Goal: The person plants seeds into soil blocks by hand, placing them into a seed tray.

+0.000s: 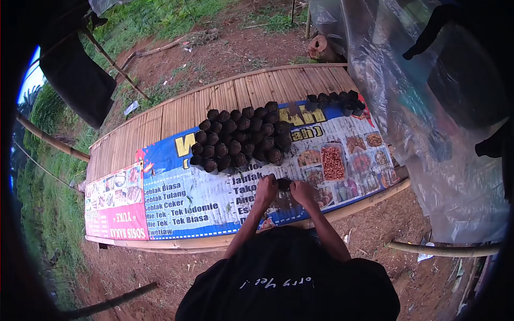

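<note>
A small black bag [284,184] is being held on the banner [182,193] betw. L hand [266,191] and R hand [303,192], fingers of both being clamped on its sides, prob. to steady it. Filled bags [242,137] just beyond are being propped by one another, prob. why they're packed tight. A tray [343,170] w/ reddish bits [333,163] is being supported near R hand, prob. for quick reach.

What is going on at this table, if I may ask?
A person has the left hand and right hand at either side of a small black bag, over a printed banner. The exact grip is too small to tell. Beyond stands a dense cluster of dark bags, with a smaller group farther right. Reddish seeds sit right of the hands.
</note>
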